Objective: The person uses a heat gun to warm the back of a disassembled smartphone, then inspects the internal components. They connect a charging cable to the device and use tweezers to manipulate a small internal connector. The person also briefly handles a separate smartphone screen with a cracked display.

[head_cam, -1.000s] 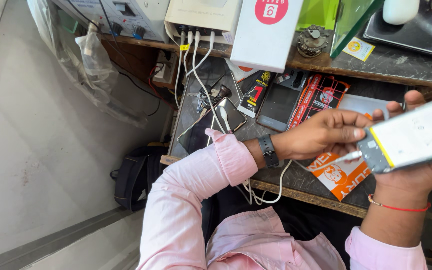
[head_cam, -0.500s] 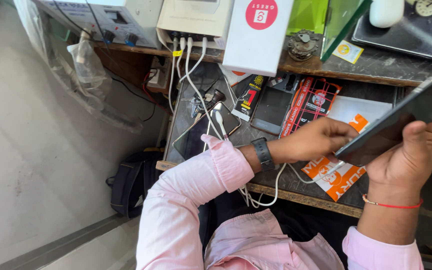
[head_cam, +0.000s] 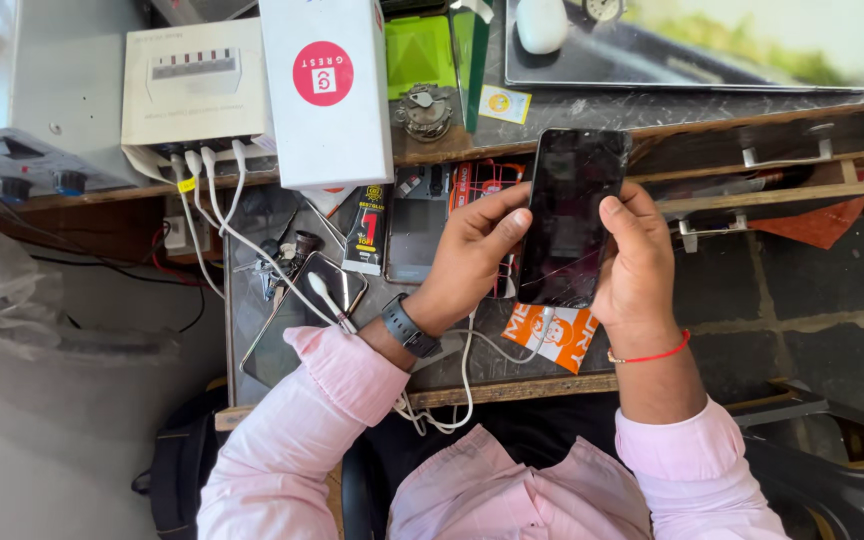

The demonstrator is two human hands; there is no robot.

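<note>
A black smartphone [head_cam: 574,215] with a cracked dark screen is held upright between both hands, screen toward me, above the grey work shelf [head_cam: 472,360]. My left hand [head_cam: 474,252] grips its left edge, thumb on the screen's side; a dark watch sits on that wrist. My right hand [head_cam: 637,262] grips the right edge, thumb resting on the glass; a red thread circles that wrist. Both sleeves are pink.
A white box [head_cam: 327,90] with a red round sticker and a white multi-port charger [head_cam: 192,95] with white cables stand at the back. Another phone [head_cam: 302,315], small packets, an orange packet [head_cam: 557,340] and a green box [head_cam: 420,55] lie around. A laptop [head_cam: 692,40] sits top right.
The phone has been turned from its light back side to its dark cracked screen and brought upright between both hands. The camera view has shifted.
</note>
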